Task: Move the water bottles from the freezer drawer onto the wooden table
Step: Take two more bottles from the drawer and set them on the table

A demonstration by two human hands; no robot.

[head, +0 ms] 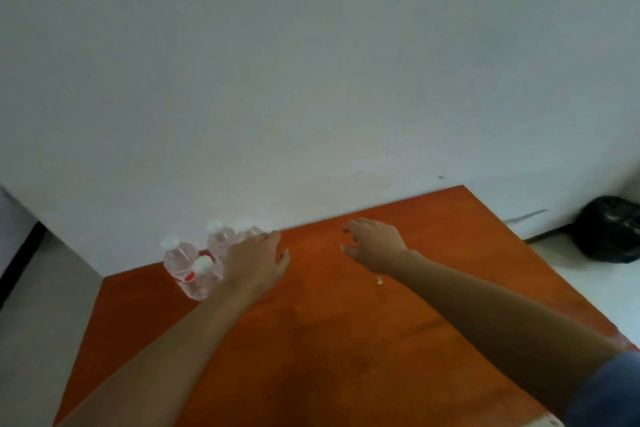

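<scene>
In the head view four water bottles (180, 262) stand upright, clustered at the far left corner of the wooden table (329, 340) by the wall; the left hand (256, 262) lies straight-fingered just beside them and the right hand (375, 246) hovers well apart, loosely spread, both empty. The step seems to be settling the group, so draw the left hand away gently without tipping the nearest bottle; counted: four bottles, two hands, one black bag (611, 229); no freezer drawer shows.
</scene>
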